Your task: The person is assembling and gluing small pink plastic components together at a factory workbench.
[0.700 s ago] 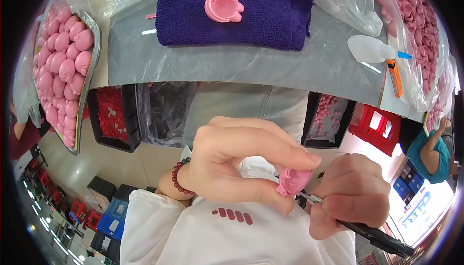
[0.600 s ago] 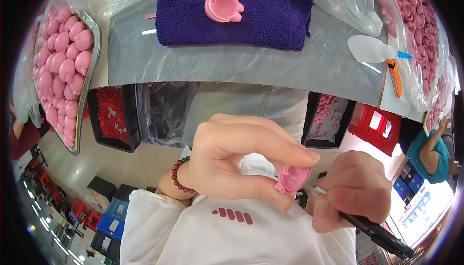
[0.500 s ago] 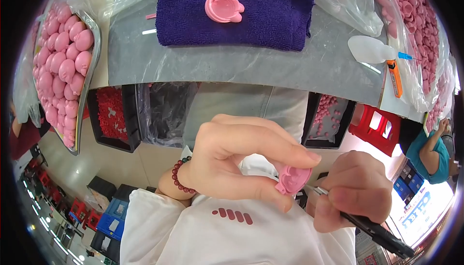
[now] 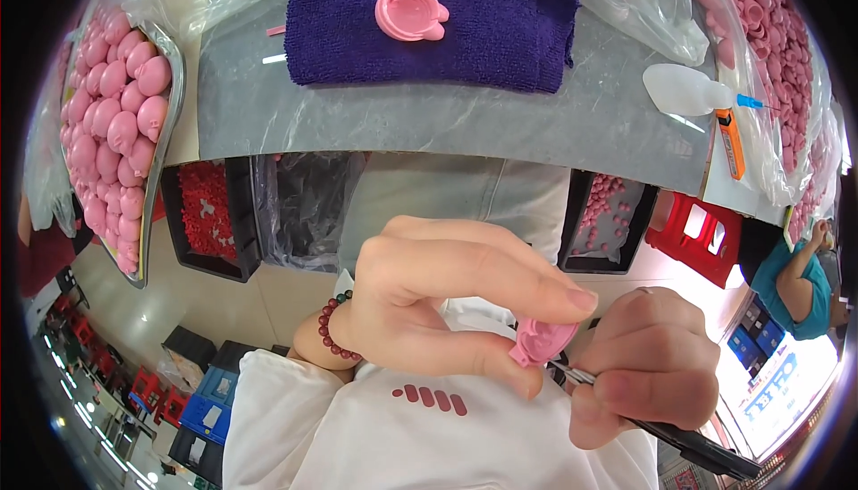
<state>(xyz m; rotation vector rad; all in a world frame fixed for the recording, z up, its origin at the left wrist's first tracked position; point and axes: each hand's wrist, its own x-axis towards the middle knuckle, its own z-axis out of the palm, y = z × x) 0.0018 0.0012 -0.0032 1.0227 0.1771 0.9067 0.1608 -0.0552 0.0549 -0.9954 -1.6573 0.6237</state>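
My left hand (image 4: 438, 280) pinches a small pink plastic piece (image 4: 543, 342) between thumb and fingers, in front of my chest. This piece is rounded, with a small tab near my thumb. Closed in my right hand (image 4: 657, 365) is a black-handled tool (image 4: 702, 450) with a thin metal tip. The tip is at the lower right edge of the pink piece; whether it touches, I cannot tell. On a folded purple towel (image 4: 357, 52) lies another pink piece (image 4: 411, 13), round and hollow with small lobes on its right side.
A metal-rimmed tray (image 4: 175, 88) of pink rounded parts stands at the left. At the table's right are a white squeeze bottle (image 4: 675, 90), an orange tube-like item (image 4: 730, 144) and bagged pink parts (image 4: 760, 16). Black bins (image 4: 241, 222) and a red crate (image 4: 693, 238) sit below the table edge.
The pink piece has tilted slightly in my left hand. My right hand has moved a little left and down, bringing the tool's tip to the piece's lower edge.
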